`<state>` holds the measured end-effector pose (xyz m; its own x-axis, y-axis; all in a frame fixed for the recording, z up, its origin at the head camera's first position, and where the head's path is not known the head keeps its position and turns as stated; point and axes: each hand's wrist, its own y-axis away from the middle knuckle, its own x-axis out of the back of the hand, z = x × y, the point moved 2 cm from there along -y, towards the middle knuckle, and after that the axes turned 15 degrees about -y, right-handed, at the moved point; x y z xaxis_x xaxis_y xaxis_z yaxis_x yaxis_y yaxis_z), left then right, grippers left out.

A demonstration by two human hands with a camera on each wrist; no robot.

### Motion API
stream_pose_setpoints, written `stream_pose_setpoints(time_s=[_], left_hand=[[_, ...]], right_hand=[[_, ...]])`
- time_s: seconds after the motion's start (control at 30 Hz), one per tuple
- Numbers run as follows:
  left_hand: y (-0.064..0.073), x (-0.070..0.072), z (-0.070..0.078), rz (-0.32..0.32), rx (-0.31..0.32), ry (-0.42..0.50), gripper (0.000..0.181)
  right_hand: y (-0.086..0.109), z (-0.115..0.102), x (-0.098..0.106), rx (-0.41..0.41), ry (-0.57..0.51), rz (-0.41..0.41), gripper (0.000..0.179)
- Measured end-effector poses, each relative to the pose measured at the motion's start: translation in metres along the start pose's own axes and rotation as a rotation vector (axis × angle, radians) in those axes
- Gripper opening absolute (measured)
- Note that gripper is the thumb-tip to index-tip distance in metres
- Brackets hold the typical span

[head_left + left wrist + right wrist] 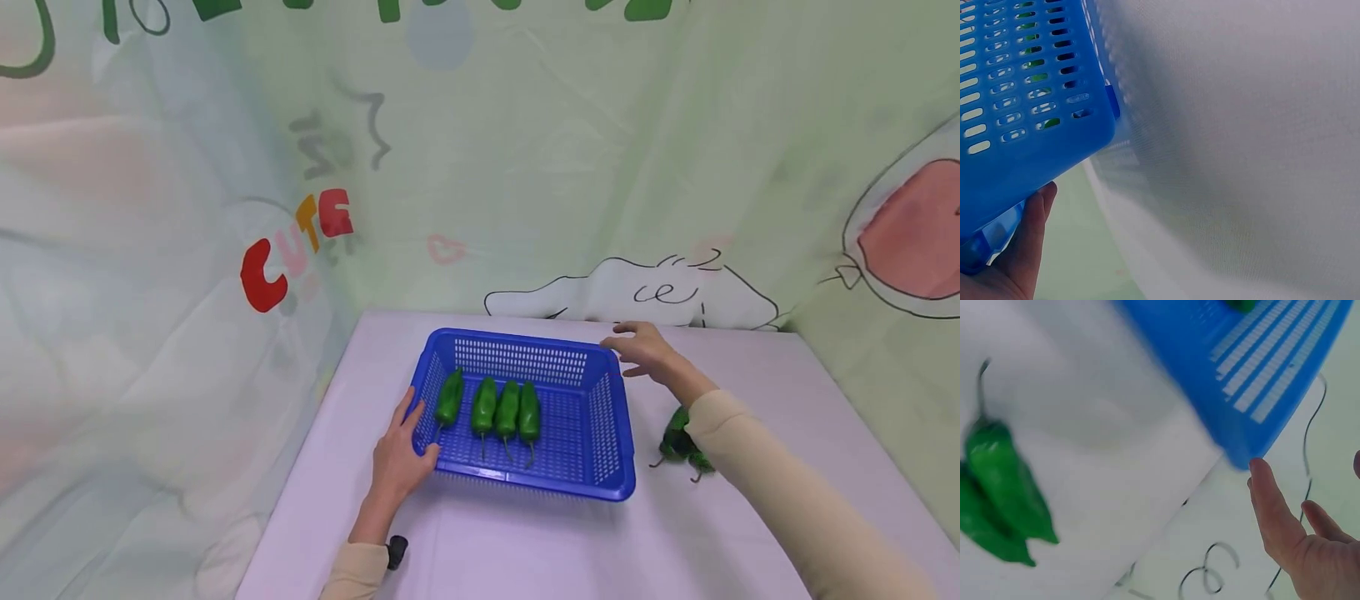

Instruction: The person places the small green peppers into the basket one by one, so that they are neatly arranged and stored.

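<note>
A blue plastic basket (562,425) with slotted walls holds several green chili peppers (483,407), stems toward me. My left hand (401,458) grips its left rim near the front corner; in the left wrist view the fingers (1034,228) lie against the basket's edge. At the far right corner, my right hand (647,350) has its fingers spread and relaxed, holding nothing. One fingertip in the right wrist view is right at the basket's corner (1244,450). Two more green peppers (1007,481) lie on the table to the right, partly hidden by my right sleeve in the head view.
The basket is over a table with a pale cloth (510,542). Behind and to the left hang printed curtains (480,167) with letters and drawings, meeting the table's back edge. A small black device (397,552) is worn on my left wrist.
</note>
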<state>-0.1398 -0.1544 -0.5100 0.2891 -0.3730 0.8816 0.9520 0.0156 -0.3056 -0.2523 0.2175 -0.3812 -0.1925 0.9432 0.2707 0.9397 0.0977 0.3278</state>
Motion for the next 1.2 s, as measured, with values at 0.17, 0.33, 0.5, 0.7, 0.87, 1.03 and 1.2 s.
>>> stream_pose_setpoints(time_s=[0.17,0.33,0.5,0.7,0.87,1.03,1.2], left_hand=[[-0.002,0.001,0.0,0.007,-0.016,-0.008,0.069],[0.0,0.002,-0.003,0.02,-0.007,-0.014,0.068],[0.003,0.001,-0.001,0.008,-0.009,0.0,0.069],[0.003,-0.002,0.0,0.021,-0.006,-0.002,0.069],[0.002,-0.001,0.001,0.026,-0.01,-0.006,0.069],[0.002,0.0,0.001,0.024,-0.015,-0.003,0.068],[0.002,0.0,0.001,0.017,-0.014,0.001,0.069]], right_hand=[[0.005,0.022,0.034,-0.039,0.026,0.027,0.07],[0.012,0.056,0.062,-0.141,-0.012,0.043,0.073],[0.028,0.089,0.089,-0.199,0.015,0.066,0.075],[0.04,0.124,0.112,-0.205,0.026,0.103,0.081],[0.041,0.149,0.121,-0.203,0.046,0.141,0.084],[0.037,0.165,0.113,-0.215,0.038,0.125,0.081],[0.033,0.173,0.104,-0.227,0.03,0.123,0.08]])
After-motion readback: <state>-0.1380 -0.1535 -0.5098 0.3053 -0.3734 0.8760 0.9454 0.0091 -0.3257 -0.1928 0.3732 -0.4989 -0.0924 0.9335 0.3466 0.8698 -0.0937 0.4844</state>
